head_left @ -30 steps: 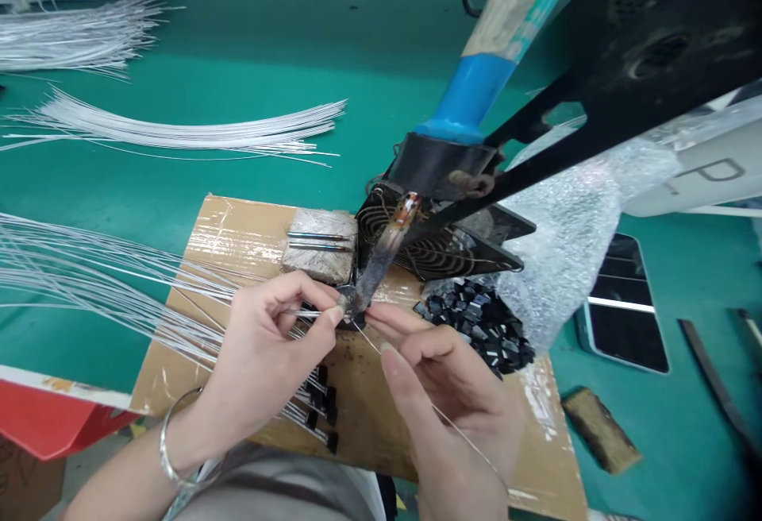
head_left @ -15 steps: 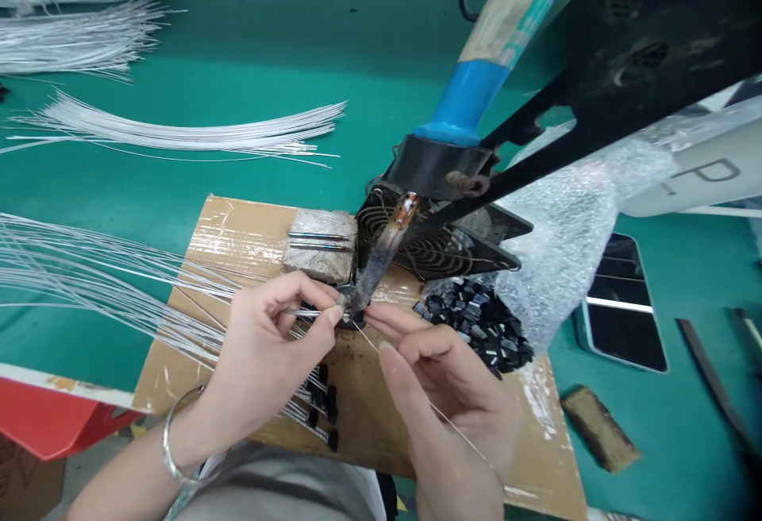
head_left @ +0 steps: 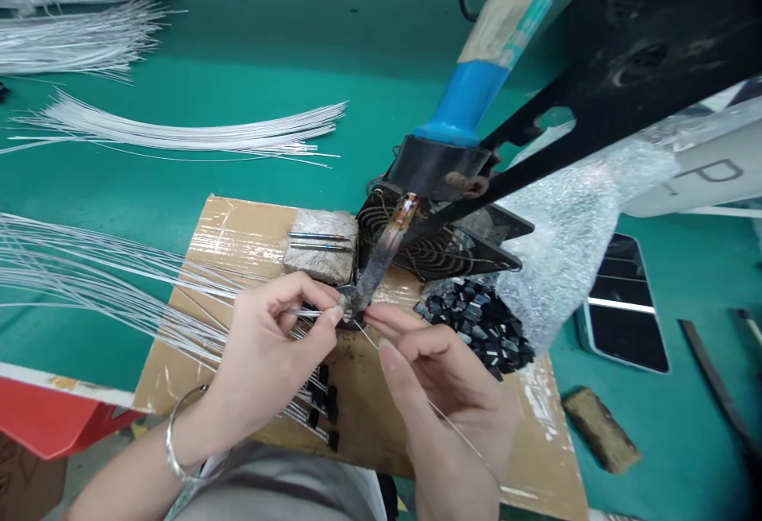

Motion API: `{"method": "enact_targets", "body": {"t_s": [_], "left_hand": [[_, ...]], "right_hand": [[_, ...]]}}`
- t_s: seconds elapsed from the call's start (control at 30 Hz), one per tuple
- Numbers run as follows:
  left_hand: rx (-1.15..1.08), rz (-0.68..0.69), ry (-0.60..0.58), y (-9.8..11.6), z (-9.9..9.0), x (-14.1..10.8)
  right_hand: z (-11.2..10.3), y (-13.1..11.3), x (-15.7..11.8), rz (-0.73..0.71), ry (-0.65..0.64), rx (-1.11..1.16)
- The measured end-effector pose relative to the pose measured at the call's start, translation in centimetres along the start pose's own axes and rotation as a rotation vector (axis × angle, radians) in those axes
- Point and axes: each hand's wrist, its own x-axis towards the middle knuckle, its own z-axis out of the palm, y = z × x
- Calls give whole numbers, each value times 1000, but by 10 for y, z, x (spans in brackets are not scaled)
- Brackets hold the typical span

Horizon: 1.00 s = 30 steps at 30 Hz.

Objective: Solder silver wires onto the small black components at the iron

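Observation:
Thumb and fingers of my left hand [head_left: 277,350] are pinched on thin white wires, whose ends reach the tip of a soldering iron [head_left: 381,259] with a blue handle [head_left: 494,36]. My right hand [head_left: 449,394] pinches a strand of solder wire [head_left: 461,432], its front end at the iron's tip. The small part at the tip is mostly hidden by my left fingertips. Below my left hand lie several white wires with black connectors [head_left: 325,402] on their ends. More white wires [head_left: 148,306] fan out to the left.
A cardboard sheet [head_left: 238,227] covers the bench under my hands. Near the iron are a pale block [head_left: 321,263], a black fan [head_left: 434,243] and a heap of black connector pieces [head_left: 476,326]. A phone [head_left: 625,306] and a brown block [head_left: 601,430] lie right; wire bundles [head_left: 196,132] lie behind.
Almost nothing differs. Both hands stay at the iron's tip, and my right hand has shifted very slightly with the solder wire.

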Motion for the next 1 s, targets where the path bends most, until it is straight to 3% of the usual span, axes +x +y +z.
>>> {"method": "enact_targets", "body": {"t_s": [0.47, 1.0], "left_hand": [[33, 85, 8, -1, -1, -3], [23, 86, 2, -1, -1, -2]], "right_hand": [[5, -4, -1, -29, 23, -21], [3, 1, -3, -54, 43, -86]]}}
